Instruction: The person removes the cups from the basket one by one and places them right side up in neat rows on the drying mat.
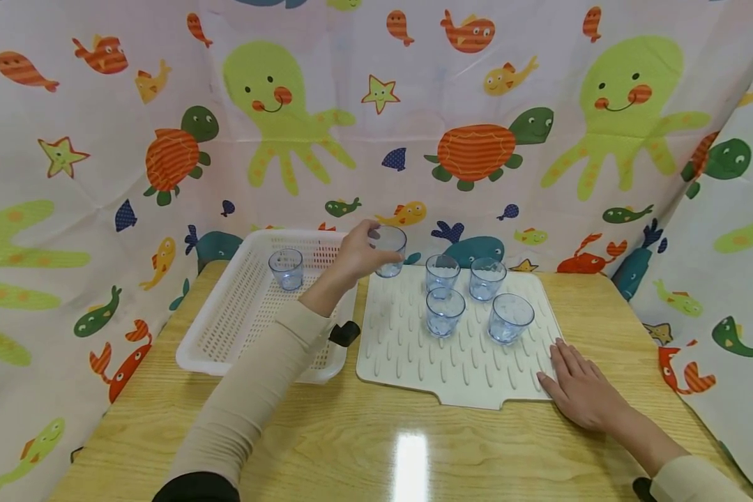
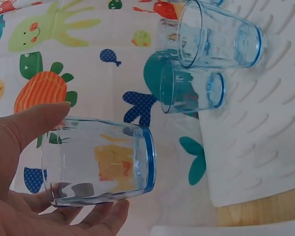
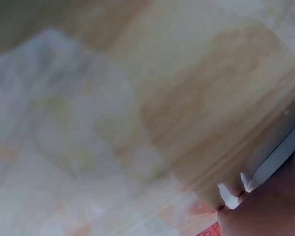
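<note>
My left hand (image 1: 359, 255) grips a clear bluish glass (image 1: 392, 245) in the air, over the gap between the white basket (image 1: 208, 341) and the back left corner of the white drying mat (image 1: 401, 366). In the left wrist view, thumb and fingers wrap the sides of this tumbler (image 2: 103, 162), whose blue base points away from the palm. Several similar glasses (image 1: 510, 321) stand upright on the mat, grouped in its back and right part. Another glass (image 1: 286, 270) is inside the basket. My right hand (image 1: 582, 392) rests flat at the mat's right edge, fingers extended.
A light wooden table (image 1: 326, 446) carries the basket on the left and the ridged mat on the right. Behind and at both sides hangs a curtain (image 1: 364, 146) printed with sea animals. The right wrist view is mostly blurred.
</note>
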`<state>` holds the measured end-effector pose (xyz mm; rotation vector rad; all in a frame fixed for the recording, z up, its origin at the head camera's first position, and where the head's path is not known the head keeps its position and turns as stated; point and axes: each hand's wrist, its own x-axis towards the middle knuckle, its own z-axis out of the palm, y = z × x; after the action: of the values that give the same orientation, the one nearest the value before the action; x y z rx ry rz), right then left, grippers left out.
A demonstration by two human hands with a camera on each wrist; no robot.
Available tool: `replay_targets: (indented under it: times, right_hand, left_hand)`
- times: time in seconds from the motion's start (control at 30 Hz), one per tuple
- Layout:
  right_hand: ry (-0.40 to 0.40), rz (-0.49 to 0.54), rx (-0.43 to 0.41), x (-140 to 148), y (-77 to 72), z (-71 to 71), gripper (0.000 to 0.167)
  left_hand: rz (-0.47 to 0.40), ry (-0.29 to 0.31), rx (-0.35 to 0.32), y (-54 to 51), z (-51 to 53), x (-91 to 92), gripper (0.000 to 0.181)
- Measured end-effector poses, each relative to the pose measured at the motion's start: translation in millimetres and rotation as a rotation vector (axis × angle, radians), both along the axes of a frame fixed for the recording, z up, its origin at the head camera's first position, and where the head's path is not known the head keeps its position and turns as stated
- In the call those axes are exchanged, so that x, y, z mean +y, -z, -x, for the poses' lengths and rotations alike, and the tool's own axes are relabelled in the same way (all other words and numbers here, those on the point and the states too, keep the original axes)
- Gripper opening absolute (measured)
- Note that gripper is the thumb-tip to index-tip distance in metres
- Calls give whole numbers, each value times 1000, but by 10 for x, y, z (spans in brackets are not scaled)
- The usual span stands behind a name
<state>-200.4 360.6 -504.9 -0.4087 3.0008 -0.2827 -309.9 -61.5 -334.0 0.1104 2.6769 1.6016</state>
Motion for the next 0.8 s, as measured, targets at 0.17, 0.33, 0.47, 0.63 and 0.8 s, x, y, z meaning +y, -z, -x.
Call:
replay_targets:
  times: [0.17,0.33,0.47,0.63,0.8]
  right_hand:
    - [1,1,-11,4,-7,-11,84]
    - [1,2,-24,4,-16,-10,84]
    - [1,1,-28,5,-23,0,85]
    - [-2,7,-33,1,-29,-2,85]
    - [-10,23,-35,-26,-75,-40,82]
  left_hand:
    - [-18,5,-22,31,2,54,82]
    - [-30,18,-21,73,26,107,82]
    - [-40,23,-31,110,67,148,81]
    - [-55,25,-69,156,120,185,82]
    - [-77,25,-95,206,152,219,82]
